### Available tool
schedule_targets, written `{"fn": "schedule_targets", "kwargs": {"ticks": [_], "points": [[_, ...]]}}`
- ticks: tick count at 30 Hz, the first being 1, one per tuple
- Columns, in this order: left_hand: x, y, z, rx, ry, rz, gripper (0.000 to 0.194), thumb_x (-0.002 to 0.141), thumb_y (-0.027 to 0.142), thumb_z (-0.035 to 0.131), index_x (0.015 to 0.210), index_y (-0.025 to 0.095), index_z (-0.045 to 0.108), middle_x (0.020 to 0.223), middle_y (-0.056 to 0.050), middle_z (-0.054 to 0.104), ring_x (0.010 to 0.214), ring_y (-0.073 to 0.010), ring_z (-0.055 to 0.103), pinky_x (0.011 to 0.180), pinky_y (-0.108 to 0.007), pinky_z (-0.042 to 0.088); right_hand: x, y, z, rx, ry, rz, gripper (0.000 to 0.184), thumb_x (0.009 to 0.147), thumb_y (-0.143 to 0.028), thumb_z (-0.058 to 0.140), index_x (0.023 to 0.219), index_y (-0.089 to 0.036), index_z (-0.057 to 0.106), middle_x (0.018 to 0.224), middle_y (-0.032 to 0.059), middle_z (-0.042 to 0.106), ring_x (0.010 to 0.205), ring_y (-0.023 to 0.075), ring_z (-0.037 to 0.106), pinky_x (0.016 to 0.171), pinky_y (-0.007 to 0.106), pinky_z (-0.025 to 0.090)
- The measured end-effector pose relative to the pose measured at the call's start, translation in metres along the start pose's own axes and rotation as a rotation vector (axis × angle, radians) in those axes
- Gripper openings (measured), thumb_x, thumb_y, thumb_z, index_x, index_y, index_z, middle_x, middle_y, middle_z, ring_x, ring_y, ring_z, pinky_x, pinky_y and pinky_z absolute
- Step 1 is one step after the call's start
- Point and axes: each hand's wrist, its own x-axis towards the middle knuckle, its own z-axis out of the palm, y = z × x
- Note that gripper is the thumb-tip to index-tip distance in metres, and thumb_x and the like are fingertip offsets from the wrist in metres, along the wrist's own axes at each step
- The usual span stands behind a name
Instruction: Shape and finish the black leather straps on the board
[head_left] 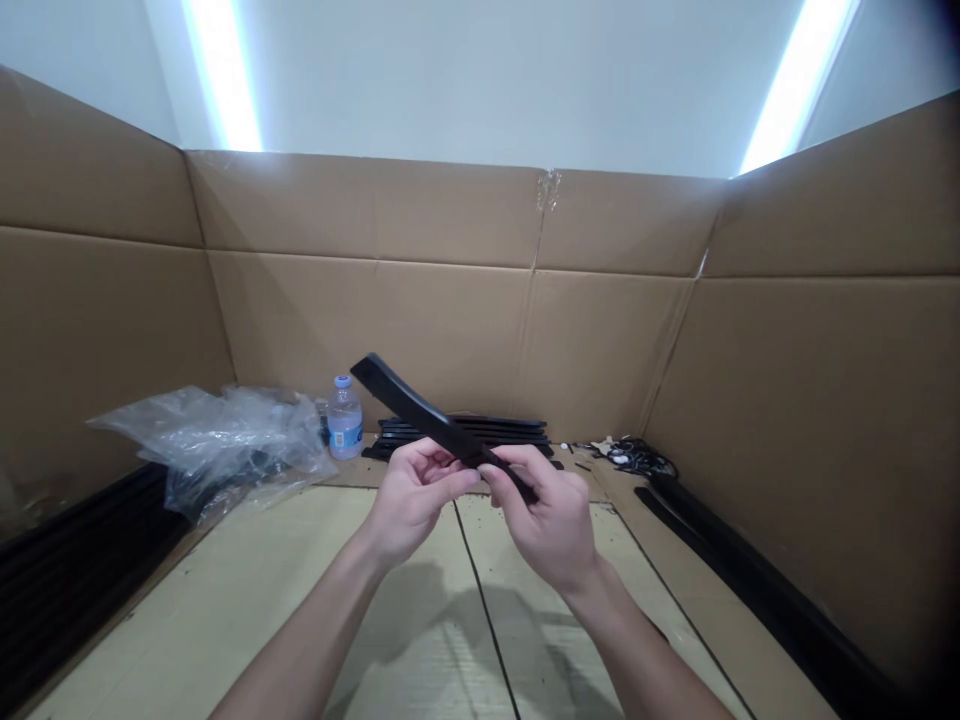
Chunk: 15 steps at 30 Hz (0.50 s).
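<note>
A long, slightly curved black strip is held up over the table, slanting from upper left down to the right. Closed on the underside of its middle is my left hand, thumb and fingers pinching. Just to the right, my right hand grips the strip near its lower end, with the thumb on top. Both thumb tips almost meet at the strip's lower edge. My right fingers partly cover the lower end, so its tip is only partly visible.
Cardboard walls enclose the pale tabletop. At the back lies a stack of black strips, with a water bottle beside it. Clear plastic bags and more black strips lie left; long black pieces and scraps lie right.
</note>
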Motion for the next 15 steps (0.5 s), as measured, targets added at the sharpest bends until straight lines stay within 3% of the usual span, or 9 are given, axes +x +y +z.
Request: {"fn": "schedule_targets", "kwargs": {"ticks": [4, 8, 11, 15], "points": [[-0.004, 0.007, 0.007, 0.059, 0.032, 0.006, 0.024, 0.068, 0.017, 0.073, 0.090, 0.014, 0.066, 0.076, -0.003, 0.063, 0.065, -0.0101, 0.052, 0.062, -0.022, 0.042, -0.002, -0.014, 0.001, 0.156, -0.001, 0.209, 0.012, 0.085, -0.029, 0.055, 0.092, -0.019, 0.056, 0.054, -0.0029, 0.059, 0.041, 0.0098, 0.051, 0.041, 0.020, 0.039], [-0.007, 0.013, 0.010, 0.054, 0.057, -0.064, 0.018, 0.067, 0.020, 0.074, 0.077, 0.012, 0.061, 0.054, 0.005, 0.045, 0.045, -0.0023, 0.032, 0.040, -0.015, 0.023, -0.004, -0.021, 0.003, 0.297, 0.001, 0.361, 0.016, 0.086, -0.035, 0.054, 0.092, -0.020, 0.055, 0.052, -0.0035, 0.056, 0.039, 0.0091, 0.048, 0.037, 0.020, 0.037], [-0.009, 0.016, 0.011, 0.031, 0.099, -0.122, 0.023, 0.067, 0.021, 0.074, 0.071, 0.014, 0.053, 0.048, 0.011, 0.025, 0.039, -0.0005, 0.017, 0.037, -0.016, 0.012, -0.004, -0.023, 0.003, 0.388, -0.007, 0.436, 0.018, 0.086, -0.037, 0.053, 0.094, -0.020, 0.053, 0.053, -0.0032, 0.057, 0.038, 0.0087, 0.047, 0.035, 0.019, 0.037], [-0.009, 0.017, 0.012, 0.008, 0.146, -0.133, 0.028, 0.065, 0.022, 0.076, 0.072, 0.016, 0.050, 0.049, 0.012, 0.018, 0.038, 0.0000, 0.012, 0.035, -0.015, 0.010, -0.003, -0.025, 0.002, 0.513, -0.063, 0.463, 0.023, 0.087, -0.036, 0.052, 0.103, -0.021, 0.050, 0.055, -0.0031, 0.058, 0.040, 0.0084, 0.049, 0.036, 0.017, 0.038]]}}
